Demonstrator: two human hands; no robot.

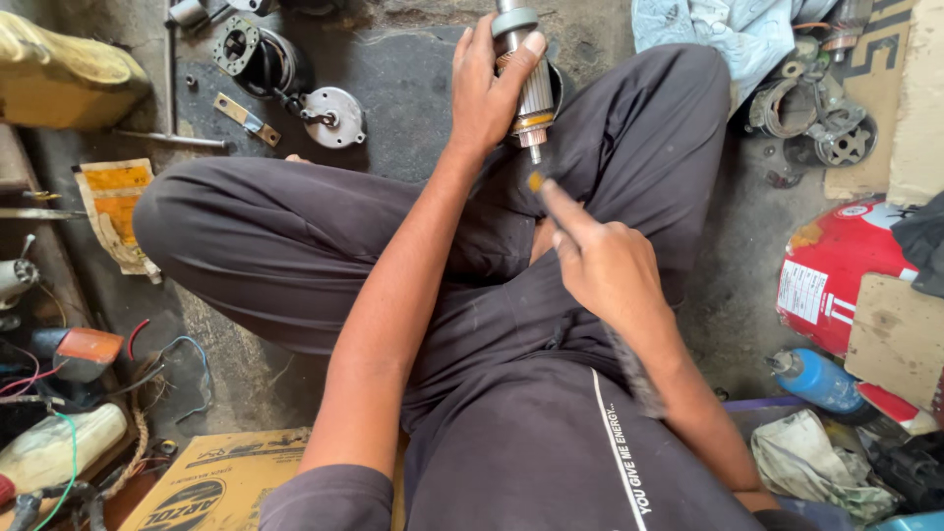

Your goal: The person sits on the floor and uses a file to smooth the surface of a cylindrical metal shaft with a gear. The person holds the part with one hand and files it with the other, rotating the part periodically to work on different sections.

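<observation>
My left hand (487, 88) is wrapped around a metal motor armature (531, 93), held upright above my crossed legs with its copper end and shaft pointing down. My right hand (600, 261) is just below it, fingers pinched, and a small orange-tipped thing (535, 181) blurs at its fingertips close under the armature's shaft. What my right hand pinches is too blurred to name. I sit cross-legged on the floor in dark trousers (295, 256).
Round metal motor housings (261, 54) and an end cap (332, 116) lie on the floor ahead left. More motor parts (816, 118) sit at right beside a red cylinder (836, 270), a blue bottle (816, 379) and rags. A cardboard box (211, 482) and wires are at lower left.
</observation>
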